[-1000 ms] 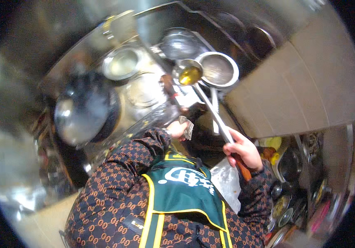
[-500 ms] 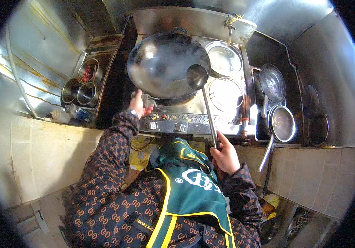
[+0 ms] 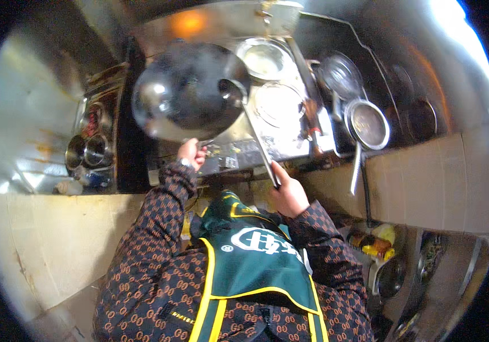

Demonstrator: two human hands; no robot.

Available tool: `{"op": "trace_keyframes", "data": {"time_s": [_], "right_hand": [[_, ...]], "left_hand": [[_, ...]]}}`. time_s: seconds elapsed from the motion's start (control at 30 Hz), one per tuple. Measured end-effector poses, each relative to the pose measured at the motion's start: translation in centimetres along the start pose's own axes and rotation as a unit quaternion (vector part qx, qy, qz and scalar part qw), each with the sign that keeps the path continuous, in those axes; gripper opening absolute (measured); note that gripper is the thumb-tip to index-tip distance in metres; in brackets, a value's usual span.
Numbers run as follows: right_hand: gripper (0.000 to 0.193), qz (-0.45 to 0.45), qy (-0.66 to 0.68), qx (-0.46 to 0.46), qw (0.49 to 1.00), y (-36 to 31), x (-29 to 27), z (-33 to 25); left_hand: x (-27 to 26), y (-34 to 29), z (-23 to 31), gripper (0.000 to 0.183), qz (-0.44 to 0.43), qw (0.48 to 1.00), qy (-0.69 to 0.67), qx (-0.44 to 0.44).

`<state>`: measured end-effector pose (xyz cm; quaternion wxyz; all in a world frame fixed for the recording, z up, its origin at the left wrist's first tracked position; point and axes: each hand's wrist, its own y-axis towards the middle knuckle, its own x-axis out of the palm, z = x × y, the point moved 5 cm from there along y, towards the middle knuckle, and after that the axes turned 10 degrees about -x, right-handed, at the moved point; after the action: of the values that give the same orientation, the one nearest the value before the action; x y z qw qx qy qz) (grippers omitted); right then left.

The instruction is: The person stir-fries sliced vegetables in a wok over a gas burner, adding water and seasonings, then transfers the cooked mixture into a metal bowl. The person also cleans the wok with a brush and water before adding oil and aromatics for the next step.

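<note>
A large dark wok [image 3: 184, 94] sits on the stove, with a shiny spot on its inner wall. My left hand [image 3: 192, 155] is closed at its near edge, where the handle is. The fingers partly cover what they grip. In my right hand [image 3: 291, 192] is the long handle of a ladle [image 3: 260, 145], gripped near its end. The ladle's round bowl rests inside the wok's right side, and I cannot make out food in the wok.
Right of the wok stand a metal basin [image 3: 264, 60] and a pale round pan [image 3: 278, 105]. A bamboo brush [image 3: 312, 122] lies beside them. Farther right are a frying pan [image 3: 340, 77] and a handled strainer [image 3: 368, 124]. Small metal pots [image 3: 96, 149] stand at left. An orange glow [image 3: 187, 24] shows behind.
The view has turned, so the stove appears shifted left and tilted. An orange glow has appeared on the back panel. Both hands keep their holds on the wok and ladle.
</note>
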<state>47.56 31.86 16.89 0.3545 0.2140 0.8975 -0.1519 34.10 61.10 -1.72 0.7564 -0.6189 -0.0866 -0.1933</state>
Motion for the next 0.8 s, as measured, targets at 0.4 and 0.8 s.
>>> {"op": "trace_keyframes", "data": {"time_s": [0.4,0.8], "right_hand": [[0.067,-0.018,0.129,-0.035,0.991,-8.5,2.8,10.9],[0.068,0.059,0.570,-0.073,0.817,-26.4,10.4,14.0]], "left_hand": [[-4.9,-2.2,-18.6,0.018,-0.005,0.999,-0.046,0.019],[-11.0,-2.1,-23.5,0.039,-0.092,0.955,0.198,0.199]]}}
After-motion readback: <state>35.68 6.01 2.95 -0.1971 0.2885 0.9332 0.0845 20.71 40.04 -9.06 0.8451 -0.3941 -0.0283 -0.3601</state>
